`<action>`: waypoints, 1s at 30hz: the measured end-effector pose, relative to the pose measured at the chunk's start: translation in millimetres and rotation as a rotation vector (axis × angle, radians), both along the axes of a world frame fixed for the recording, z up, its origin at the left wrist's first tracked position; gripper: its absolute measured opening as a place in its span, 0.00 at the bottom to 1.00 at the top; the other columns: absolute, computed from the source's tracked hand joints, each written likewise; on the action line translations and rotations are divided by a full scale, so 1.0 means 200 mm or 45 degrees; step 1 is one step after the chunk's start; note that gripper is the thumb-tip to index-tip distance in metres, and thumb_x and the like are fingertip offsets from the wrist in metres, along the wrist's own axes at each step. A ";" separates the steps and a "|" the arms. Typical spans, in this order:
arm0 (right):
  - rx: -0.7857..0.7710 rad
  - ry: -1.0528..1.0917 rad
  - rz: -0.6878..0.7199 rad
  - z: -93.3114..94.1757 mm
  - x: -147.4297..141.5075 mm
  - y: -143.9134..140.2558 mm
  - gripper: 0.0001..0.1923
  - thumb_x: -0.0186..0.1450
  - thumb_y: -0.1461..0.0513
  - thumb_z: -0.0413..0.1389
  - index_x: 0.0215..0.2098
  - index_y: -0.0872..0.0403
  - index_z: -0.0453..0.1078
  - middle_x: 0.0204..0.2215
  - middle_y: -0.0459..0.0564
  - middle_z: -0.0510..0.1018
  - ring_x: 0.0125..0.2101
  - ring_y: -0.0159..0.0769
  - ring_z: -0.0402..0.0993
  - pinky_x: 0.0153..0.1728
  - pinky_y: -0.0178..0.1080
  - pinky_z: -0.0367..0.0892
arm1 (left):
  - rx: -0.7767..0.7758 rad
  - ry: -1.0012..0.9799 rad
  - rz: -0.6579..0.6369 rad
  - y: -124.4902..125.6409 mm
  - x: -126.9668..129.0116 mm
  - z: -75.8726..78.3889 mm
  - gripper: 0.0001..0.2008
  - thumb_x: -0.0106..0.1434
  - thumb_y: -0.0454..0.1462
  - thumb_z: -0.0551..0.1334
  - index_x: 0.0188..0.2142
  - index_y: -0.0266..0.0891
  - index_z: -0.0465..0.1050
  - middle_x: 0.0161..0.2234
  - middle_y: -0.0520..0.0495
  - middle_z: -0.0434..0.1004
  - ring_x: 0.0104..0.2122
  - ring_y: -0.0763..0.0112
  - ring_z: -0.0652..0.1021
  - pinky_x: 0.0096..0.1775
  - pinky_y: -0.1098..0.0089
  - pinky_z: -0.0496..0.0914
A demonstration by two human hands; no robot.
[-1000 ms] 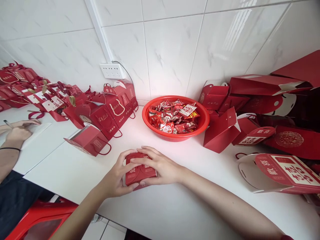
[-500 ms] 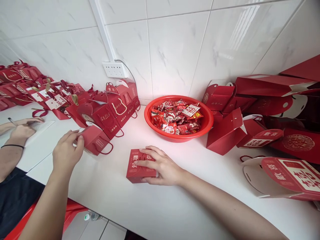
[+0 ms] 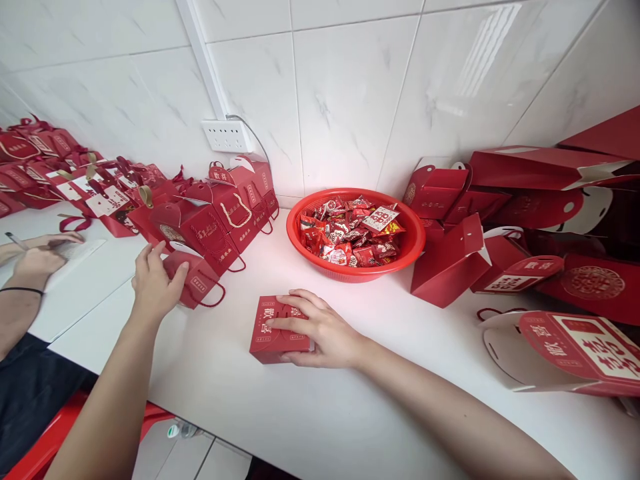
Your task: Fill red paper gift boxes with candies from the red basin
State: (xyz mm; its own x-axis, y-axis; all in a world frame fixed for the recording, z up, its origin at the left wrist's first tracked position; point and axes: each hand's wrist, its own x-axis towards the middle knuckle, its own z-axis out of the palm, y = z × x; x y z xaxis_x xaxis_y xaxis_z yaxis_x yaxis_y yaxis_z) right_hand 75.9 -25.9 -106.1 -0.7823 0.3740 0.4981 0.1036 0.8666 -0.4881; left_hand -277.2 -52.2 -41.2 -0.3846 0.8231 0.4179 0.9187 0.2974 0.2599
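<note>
In the head view, a small red candy box (image 3: 267,333) with pale characters lies on the white table. My right hand (image 3: 320,330) holds it from the right side, fingers across its top and thumb along its front. To the left, my left hand (image 3: 157,283) is open, thumb and fingers apart, at the near end of a red box with a cord handle (image 3: 197,281). Whether its fingertips touch that box I cannot tell. Beyond the right hand stands a red plastic basket (image 3: 300,250) heaped with wrapped sweets (image 3: 350,233).
Boxes with ribbons (image 3: 107,193) line the wall at the left. Open red boxes (image 3: 520,263) are stacked at the right, one lying near the edge (image 3: 555,350). A co-worker's hand (image 3: 37,263) holds a pen over paper. A socket strip (image 3: 226,136) is on the tiled wall.
My left hand has moved right and a little up along the corded box, its fingers spreading. My right hand stays on the candy box. The view has shifted slightly.
</note>
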 end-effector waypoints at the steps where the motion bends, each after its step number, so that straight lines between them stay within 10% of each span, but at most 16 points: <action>1: -0.002 0.006 0.005 0.00 0.00 0.00 0.29 0.62 0.48 0.59 0.59 0.47 0.67 0.63 0.53 0.61 0.64 0.49 0.50 0.61 0.52 0.56 | -0.020 -0.003 -0.017 -0.01 0.02 0.01 0.33 0.70 0.50 0.51 0.67 0.36 0.46 0.67 0.32 0.44 0.66 0.44 0.52 0.60 0.41 0.54; 9: -0.055 0.082 -0.073 -0.02 0.00 -0.02 0.30 0.62 0.55 0.60 0.61 0.49 0.65 0.71 0.54 0.32 0.68 0.55 0.38 0.62 0.56 0.52 | -0.087 0.013 -0.132 -0.05 0.04 0.05 0.27 0.71 0.50 0.50 0.62 0.38 0.57 0.69 0.39 0.44 0.66 0.48 0.54 0.61 0.44 0.53; 16: -0.256 0.114 -0.066 -0.02 0.02 -0.04 0.28 0.61 0.60 0.61 0.59 0.53 0.67 0.70 0.49 0.18 0.70 0.52 0.26 0.64 0.50 0.52 | -0.008 0.122 -0.176 -0.02 -0.03 -0.02 0.29 0.71 0.40 0.50 0.68 0.38 0.45 0.69 0.38 0.45 0.67 0.51 0.53 0.63 0.42 0.50; 22: -0.340 -0.204 0.203 0.15 0.15 0.07 0.29 0.62 0.70 0.56 0.61 0.49 0.66 0.72 0.49 0.32 0.70 0.43 0.33 0.65 0.45 0.49 | 0.025 0.191 -0.142 0.01 -0.14 -0.10 0.29 0.69 0.37 0.48 0.68 0.46 0.49 0.70 0.41 0.42 0.67 0.47 0.52 0.61 0.36 0.50; 26: -0.131 -0.268 -0.034 0.24 0.23 0.11 0.30 0.62 0.75 0.48 0.57 0.46 0.70 0.71 0.49 0.43 0.69 0.43 0.38 0.65 0.52 0.49 | 0.044 0.185 -0.166 0.01 -0.14 -0.11 0.29 0.68 0.37 0.50 0.68 0.45 0.50 0.70 0.42 0.44 0.67 0.48 0.53 0.61 0.35 0.50; 30: -0.064 -0.290 -0.154 0.25 0.23 0.08 0.20 0.66 0.59 0.56 0.56 0.52 0.70 0.70 0.58 0.47 0.68 0.51 0.43 0.63 0.56 0.53 | 0.058 0.145 -0.213 0.01 -0.13 -0.10 0.30 0.66 0.33 0.50 0.67 0.45 0.49 0.69 0.44 0.48 0.67 0.53 0.54 0.61 0.32 0.47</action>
State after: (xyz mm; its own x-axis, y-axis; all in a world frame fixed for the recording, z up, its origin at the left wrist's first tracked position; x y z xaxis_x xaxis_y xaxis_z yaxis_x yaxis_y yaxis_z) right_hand 121.2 -9.7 -56.9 -0.8204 0.4911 0.2930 0.3167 0.8168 -0.4823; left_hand -303.2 -49.6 -62.1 -0.1922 0.8509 0.4889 0.9785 0.1282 0.1615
